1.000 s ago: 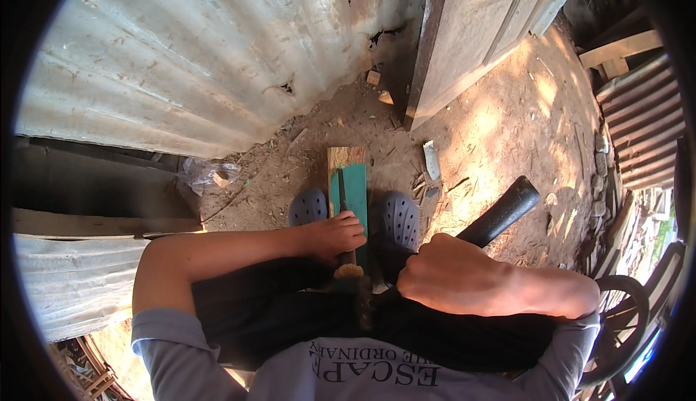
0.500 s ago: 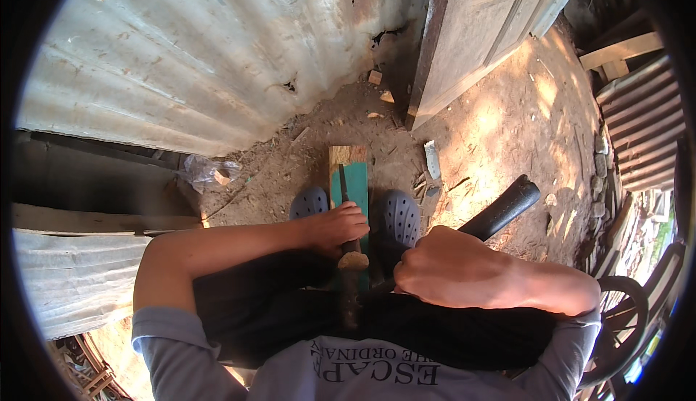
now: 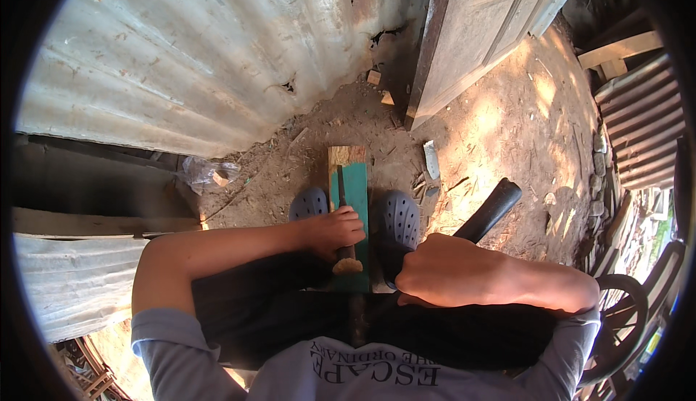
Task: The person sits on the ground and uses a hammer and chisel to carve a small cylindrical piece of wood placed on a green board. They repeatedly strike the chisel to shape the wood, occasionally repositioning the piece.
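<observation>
Board point(image 3: 355, 184): narrow, painted green, with a bare wood end toward 12 o'clock; it lies between the feet. Clock directions are read from its middle, 12 pointing away from the body.
Chisel point(image 3: 342, 187): long and dark, set lengthwise over the board, tip toward 12, frayed tan butt toward 6; whether the tip touches the wood I cannot tell.
Left hand point(image 3: 337, 231): fingers wrapped snugly around the chisel, over the board's near half, forearm coming in from 9 o'clock.
Right hand point(image 3: 457, 270): at 4 o'clock, fist closed firmly around the hammer point(image 3: 493, 209).
Hammer handle: thick, black, its end pointing between 1 and 2 from the fist.
Hammer head point(image 3: 357, 321): dark and blurred, at 6 o'clock, apart from the chisel's butt in this view.
Clogs point(image 3: 401, 216): grey, perforated, one at 9 and one at 3, flanking the board.
Corrugated wall point(image 3: 217, 60): pale metal, at 11 o'clock.
Door point(image 3: 493, 31): wooden, panelled, at 1.
Ground point(image 3: 500, 140): bare earth, sunlit in patches toward 2.
Plastic bag point(image 3: 206, 170): clear and crumpled, between 9 and 10.
Pale strip point(image 3: 431, 160): lying flat at 2 o'clock.
</observation>
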### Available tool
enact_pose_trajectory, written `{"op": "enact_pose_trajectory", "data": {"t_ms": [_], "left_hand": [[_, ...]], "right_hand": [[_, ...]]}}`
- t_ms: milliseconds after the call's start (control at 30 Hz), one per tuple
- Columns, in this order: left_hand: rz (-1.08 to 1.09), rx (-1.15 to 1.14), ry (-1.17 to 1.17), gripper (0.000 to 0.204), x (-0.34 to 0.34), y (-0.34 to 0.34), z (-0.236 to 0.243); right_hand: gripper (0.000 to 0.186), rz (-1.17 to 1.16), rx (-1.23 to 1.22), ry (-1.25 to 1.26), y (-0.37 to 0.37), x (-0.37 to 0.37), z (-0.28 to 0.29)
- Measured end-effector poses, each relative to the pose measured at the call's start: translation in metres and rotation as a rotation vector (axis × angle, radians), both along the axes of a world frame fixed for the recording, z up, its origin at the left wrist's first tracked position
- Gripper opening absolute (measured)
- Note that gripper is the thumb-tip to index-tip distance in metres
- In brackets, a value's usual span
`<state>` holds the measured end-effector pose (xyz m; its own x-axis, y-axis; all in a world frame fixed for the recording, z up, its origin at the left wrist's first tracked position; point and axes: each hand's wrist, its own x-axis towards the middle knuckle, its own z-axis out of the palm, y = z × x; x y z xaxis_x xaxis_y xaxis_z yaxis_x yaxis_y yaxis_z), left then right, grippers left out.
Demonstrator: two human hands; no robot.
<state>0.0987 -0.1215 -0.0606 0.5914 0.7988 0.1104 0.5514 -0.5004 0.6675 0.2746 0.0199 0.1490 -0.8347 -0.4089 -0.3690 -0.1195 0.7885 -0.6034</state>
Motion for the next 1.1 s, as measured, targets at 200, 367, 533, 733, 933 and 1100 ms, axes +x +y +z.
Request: {"op": "enact_pose_trajectory", "data": {"t_ms": [200,367,533,733,933,1100], "left_hand": [[-0.042,-0.066,0.079,0.034,0.009,0.001,0.006],[-0.047,-0.049,0.109,0.034,0.009,-0.006,0.000],[-0.012,-0.050,0.084,0.033,0.012,-0.003,0.004],[-0.015,-0.083,0.024,0.036,0.013,0.002,0.006],[0.004,-0.075,0.026,0.037,0.013,-0.002,-0.002],[-0.032,-0.060,0.077,0.038,0.013,0.005,0.001]], "right_hand": [[0.026,0.050,0.096,-0.004,0.001,-0.006,0.014],[0.025,0.046,0.057,-0.026,0.002,-0.006,0.022],[0.033,0.044,-0.037,-0.080,0.006,-0.004,0.014],[0.038,-0.014,0.003,-0.104,0.009,0.001,0.003],[0.033,0.067,-0.045,-0.074,0.006,-0.002,0.014],[0.030,0.008,0.067,-0.025,0.002,0.004,-0.004]]}}
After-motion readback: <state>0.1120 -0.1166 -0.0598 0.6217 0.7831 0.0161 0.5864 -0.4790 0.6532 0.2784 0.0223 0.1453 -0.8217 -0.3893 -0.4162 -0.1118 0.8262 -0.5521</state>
